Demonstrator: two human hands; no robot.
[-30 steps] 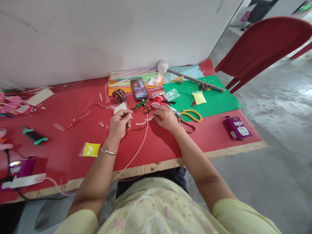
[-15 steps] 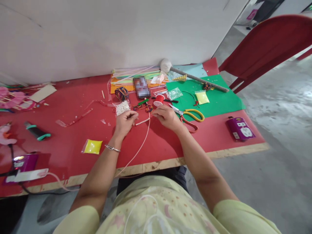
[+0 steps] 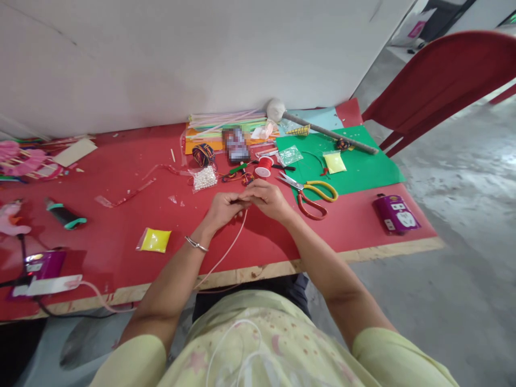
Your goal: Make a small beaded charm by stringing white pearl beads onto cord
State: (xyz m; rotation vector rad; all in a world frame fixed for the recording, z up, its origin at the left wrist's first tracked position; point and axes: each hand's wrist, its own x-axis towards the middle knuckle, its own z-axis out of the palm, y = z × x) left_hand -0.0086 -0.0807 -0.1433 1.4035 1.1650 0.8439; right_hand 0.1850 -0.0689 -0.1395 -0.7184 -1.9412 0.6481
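Observation:
My left hand (image 3: pixel 224 208) and my right hand (image 3: pixel 268 199) meet above the red tabletop, fingers closed in a pinch. Their fingers hide most of what they hold; the frame from half a second ago shows a short string of white beads stretched between them. A thin pink cable (image 3: pixel 228 250) runs from under the hands to the table's front edge. Just beyond lie a bag of white pearl beads (image 3: pixel 205 178), a spool of red thread (image 3: pixel 264 166) and a small multicoloured yarn piece (image 3: pixel 247 179). Scissors (image 3: pixel 308 193) with yellow and red handles rest right of my right hand.
A multicoloured yarn ball (image 3: pixel 203 155) and a phone (image 3: pixel 236 144) lie further back, near pipe cleaners (image 3: pixel 226 119). Green sheet (image 3: pixel 355 180) covers the right side. Yellow packet (image 3: pixel 155 240), cutter (image 3: pixel 65 215) and purple boxes (image 3: pixel 398 213) sit around; a red chair (image 3: pixel 439 80) stands right.
My hands have come together from a small gap, the left moving right and the right moving slightly down and left. The bead string between them is now covered by the fingers.

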